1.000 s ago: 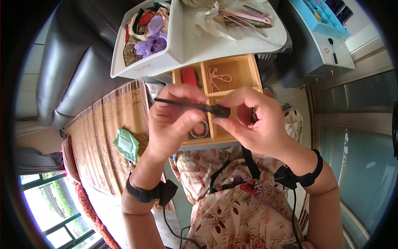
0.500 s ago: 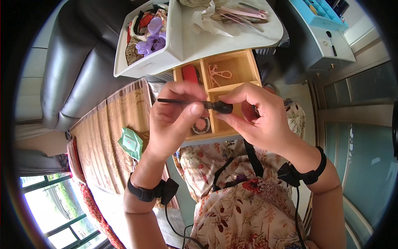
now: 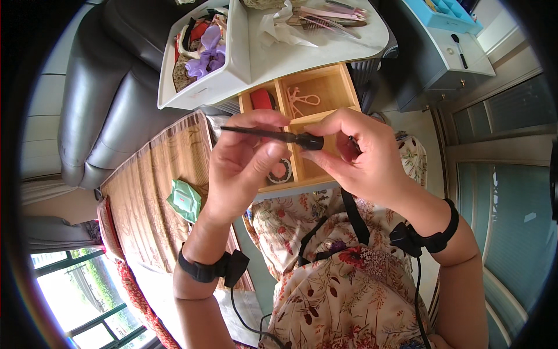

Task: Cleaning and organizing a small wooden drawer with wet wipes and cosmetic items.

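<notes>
A slim black makeup brush is held level above an open wooden drawer, its thin handle end pointing left. My left hand is closed loosely around its handle, thumb in front and fingers behind. My right hand pinches the thick dark end between thumb and forefinger. A small dark thing shows within the curl of my right fingers; its kind I cannot make out. Below, the drawer holds a pink eyelash curler, a red item and a round compact.
Behind the drawer, a white table carries a white bin of purple and patterned hair ties, tissue and combs. To the left lie a green wipes pack and a black sofa. Another brush rests on the cabinet at right.
The brush's left end has risen slightly, and its thick end has shifted a little left and up. Both hands keep nearly the same grip. The whole view has shifted slightly.
</notes>
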The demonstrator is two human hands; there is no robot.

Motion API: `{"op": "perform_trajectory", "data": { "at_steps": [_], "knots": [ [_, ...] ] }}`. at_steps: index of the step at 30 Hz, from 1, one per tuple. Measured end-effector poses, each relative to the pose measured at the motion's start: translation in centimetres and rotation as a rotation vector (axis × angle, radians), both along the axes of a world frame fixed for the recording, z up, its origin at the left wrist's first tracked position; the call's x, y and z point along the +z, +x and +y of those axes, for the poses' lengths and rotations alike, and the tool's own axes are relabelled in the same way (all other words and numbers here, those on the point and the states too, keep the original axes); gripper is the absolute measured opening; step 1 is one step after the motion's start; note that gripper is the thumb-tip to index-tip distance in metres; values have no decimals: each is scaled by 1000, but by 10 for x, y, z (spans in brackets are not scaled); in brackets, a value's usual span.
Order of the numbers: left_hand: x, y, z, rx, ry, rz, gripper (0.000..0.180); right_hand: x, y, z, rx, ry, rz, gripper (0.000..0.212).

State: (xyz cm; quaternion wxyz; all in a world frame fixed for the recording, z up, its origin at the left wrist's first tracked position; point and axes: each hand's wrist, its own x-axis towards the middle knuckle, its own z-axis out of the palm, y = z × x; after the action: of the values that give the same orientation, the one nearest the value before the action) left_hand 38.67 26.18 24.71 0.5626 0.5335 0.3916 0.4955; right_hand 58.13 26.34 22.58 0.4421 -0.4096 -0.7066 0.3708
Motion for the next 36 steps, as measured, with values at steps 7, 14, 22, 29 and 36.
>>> {"op": "perform_trajectory", "data": {
  "at_steps": [7, 14, 22, 29, 36],
  "knots": [
    [-2, -13, -6, -12, 1, 127, 14, -4, -7, -5, -19, 164, 43, 26],
    [8, -2, -7, -29, 24, 20, 17, 4, 0, -8, 21, -53, 40, 27],
    [0, -7, -6, 28, -80, -9, 17, -6, -9, -8, -85, 297, 6, 27],
    [4, -7, -12, 35, 34, 105, 18, 0, -3, -9, -42, 171, -21, 28],
    [4, -3, -12, 44, -70, -37, 11, -2, -10, -11, -89, 301, -30, 29]
  ]
}}
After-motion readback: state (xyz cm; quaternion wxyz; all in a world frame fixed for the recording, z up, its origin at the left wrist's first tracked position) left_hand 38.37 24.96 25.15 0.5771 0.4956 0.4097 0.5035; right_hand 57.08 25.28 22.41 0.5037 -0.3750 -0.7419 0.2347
